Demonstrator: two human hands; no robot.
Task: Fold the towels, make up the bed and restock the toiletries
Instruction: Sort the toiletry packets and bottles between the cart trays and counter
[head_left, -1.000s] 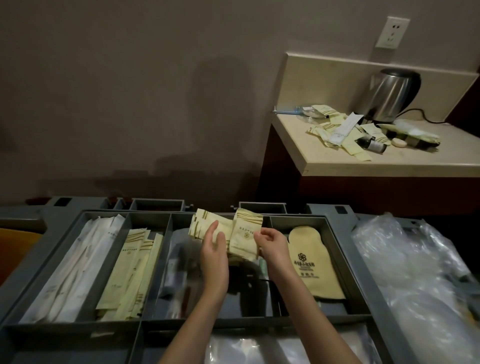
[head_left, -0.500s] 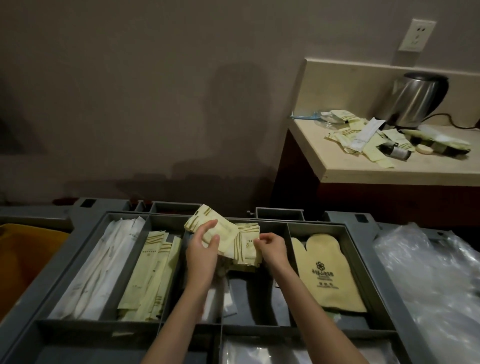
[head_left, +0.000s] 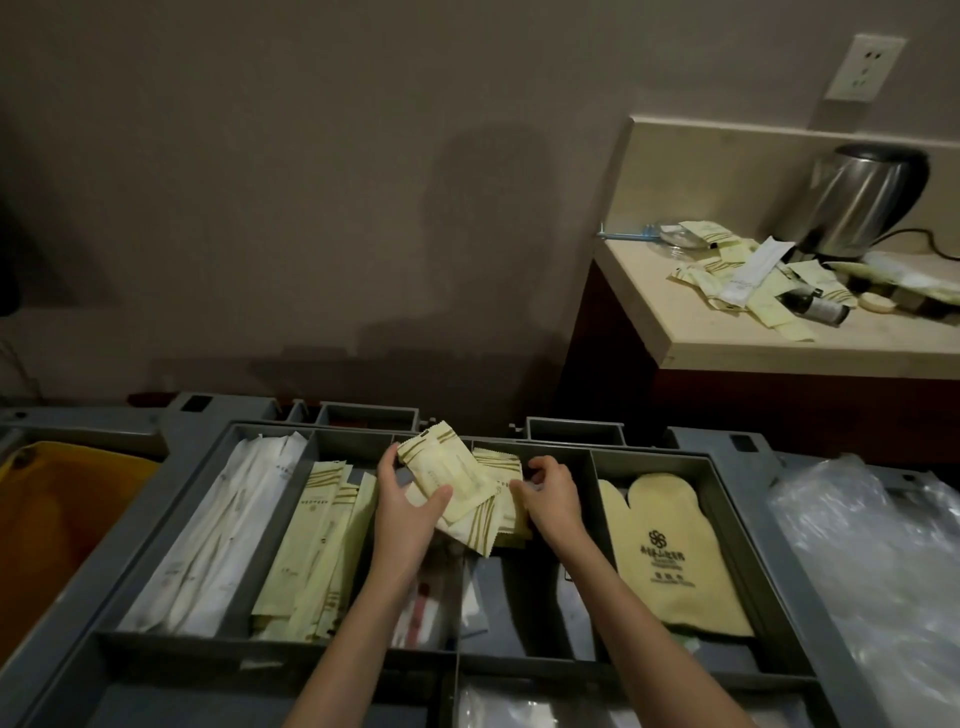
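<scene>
Over the middle compartments of a grey cart tray (head_left: 597, 449), my left hand (head_left: 402, 506) grips a fanned bundle of pale yellow toiletry packets (head_left: 452, 480) with gold stripes. My right hand (head_left: 550, 499) has its fingers curled at the right edge of the bundle and pinches the lower packets (head_left: 506, 499). The tray's left compartments hold long white sachets (head_left: 228, 525) and long yellow sachets (head_left: 317, 545). The right compartment holds a yellow mitt-shaped item (head_left: 670, 551) with a dark logo.
A beige counter (head_left: 779, 348) at the right carries scattered yellow packets (head_left: 748, 291), a small dark bottle (head_left: 815, 306) and a steel kettle (head_left: 867, 197). Clear plastic bags (head_left: 872, 561) lie on the cart's right side, a yellow bag (head_left: 62, 514) on its left. The wall stands close behind.
Both hands and the packet bundle have sunk lower toward the tray compartments. The view has shifted left, so the counter sits further right.
</scene>
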